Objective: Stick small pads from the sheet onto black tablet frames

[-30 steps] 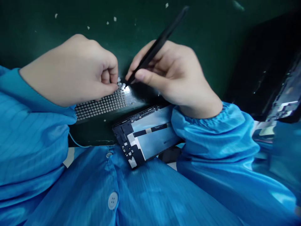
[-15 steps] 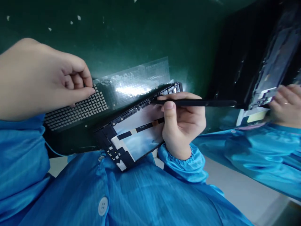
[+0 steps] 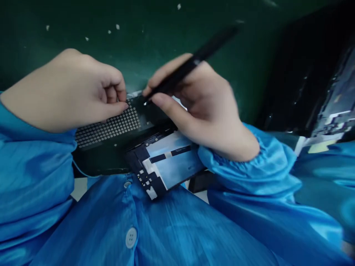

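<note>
My left hand (image 3: 91, 92) is closed in a pinch at the upper edge of a sheet of small grey square pads (image 3: 119, 123). Black tweezers (image 3: 191, 64) are gripped in my right hand (image 3: 202, 99), their tip pointing down-left close to the right end of the pads. Below that hand, an opened phone (image 3: 172, 162) lies tilted at the table's front edge, its silvery inside and dark strip facing up. My right hand and wrist cover the phone's far right part. Clear film belonging to the sheet is mostly hidden behind the right hand.
The green table mat (image 3: 133, 48) carries several small white scraps (image 3: 117, 27). At the right stand a large black object (image 3: 291, 74) and another opened device (image 3: 338, 103). A co-worker's blue sleeve (image 3: 327, 173) shows at the right edge.
My right hand has left the phone and moved up and left with the tweezers, towards the pads. My left hand keeps its pinch at the sheet. The view has shifted slightly.
</note>
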Available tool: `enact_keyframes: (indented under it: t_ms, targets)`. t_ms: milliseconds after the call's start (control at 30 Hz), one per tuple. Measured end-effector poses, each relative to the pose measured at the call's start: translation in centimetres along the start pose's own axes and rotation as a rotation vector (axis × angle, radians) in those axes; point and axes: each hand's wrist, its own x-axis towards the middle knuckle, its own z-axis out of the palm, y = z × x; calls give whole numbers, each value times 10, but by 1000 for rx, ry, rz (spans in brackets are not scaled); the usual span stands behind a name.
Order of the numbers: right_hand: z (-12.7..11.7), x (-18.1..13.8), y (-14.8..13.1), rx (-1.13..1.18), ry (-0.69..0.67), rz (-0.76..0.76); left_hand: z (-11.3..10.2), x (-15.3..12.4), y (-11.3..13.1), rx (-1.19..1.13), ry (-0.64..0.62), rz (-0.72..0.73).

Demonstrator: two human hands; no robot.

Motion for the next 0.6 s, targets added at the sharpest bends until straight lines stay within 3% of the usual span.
enact_keyframes:
  t_ms: [133, 467, 533, 600]
  targets:
    - [8, 29, 23, 43, -163, 7, -2, 2, 9, 15, -27, -27]
    - [5, 34, 19, 11, -176, 72, -1, 3, 12, 54, -26, -42]
    - [3, 30, 21, 139, -143, 100, -1, 2, 12, 35, -23, -49]
    - [1, 14, 21, 291, -4, 83, 0, 2, 10, 9, -4, -60]
